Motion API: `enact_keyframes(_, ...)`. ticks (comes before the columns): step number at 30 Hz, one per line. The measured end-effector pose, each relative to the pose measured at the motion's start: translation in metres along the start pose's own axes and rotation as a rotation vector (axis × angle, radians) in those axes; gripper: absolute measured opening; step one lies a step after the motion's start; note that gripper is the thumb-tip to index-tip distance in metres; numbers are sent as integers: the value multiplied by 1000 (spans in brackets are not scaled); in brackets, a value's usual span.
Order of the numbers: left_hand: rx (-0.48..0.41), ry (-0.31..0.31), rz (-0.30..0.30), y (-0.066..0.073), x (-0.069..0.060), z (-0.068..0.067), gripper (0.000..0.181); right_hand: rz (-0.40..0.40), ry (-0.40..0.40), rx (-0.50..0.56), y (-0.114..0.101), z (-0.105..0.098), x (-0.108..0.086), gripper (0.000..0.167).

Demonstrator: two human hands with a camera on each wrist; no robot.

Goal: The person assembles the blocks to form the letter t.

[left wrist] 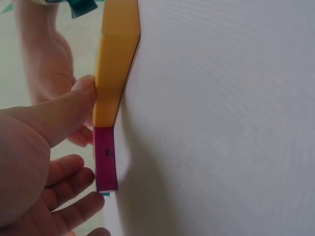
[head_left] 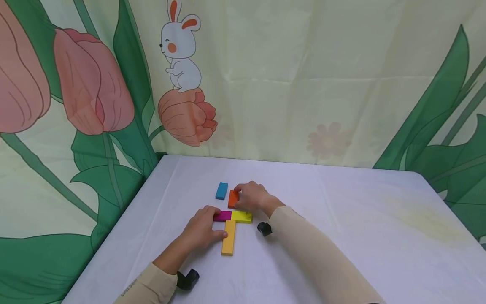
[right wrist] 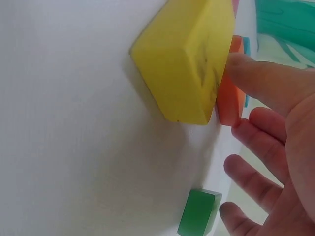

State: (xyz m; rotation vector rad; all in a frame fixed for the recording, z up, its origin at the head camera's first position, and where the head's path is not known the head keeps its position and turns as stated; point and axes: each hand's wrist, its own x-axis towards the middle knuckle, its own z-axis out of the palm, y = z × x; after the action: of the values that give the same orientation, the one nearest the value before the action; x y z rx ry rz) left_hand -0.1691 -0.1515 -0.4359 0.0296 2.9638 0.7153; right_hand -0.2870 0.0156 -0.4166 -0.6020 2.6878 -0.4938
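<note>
A magenta block [head_left: 222, 215] and a yellow block [head_left: 241, 217] lie end to end, with a long orange-yellow block [head_left: 228, 237] extending from their near side. My left hand [head_left: 203, 226] has its thumb on the long block and its loosely spread fingers beside the magenta one. Just beyond the yellow block, my right hand [head_left: 252, 196] pinches an orange block [head_left: 233, 199] between thumb and index finger, the other fingers spread. In the right wrist view, a green block [right wrist: 199, 214] lies close to those fingers; the head view does not show it.
A blue block [head_left: 222, 191] lies behind and left of the orange one. Both wrists carry black devices [head_left: 187, 280] near the sleeves. The white-covered table [head_left: 360, 236] meets a printed curtain [head_left: 273, 84] at its back edge.
</note>
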Motion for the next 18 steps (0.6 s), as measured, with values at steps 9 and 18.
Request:
enact_keyframes(9,1,9,8,-2,0,2,73,-55,59,-18,-4,5,-1,59)
enact_keyframes(18,5,6,14,-1,1,0,72,-35,36,-34,-2,5,-1,53)
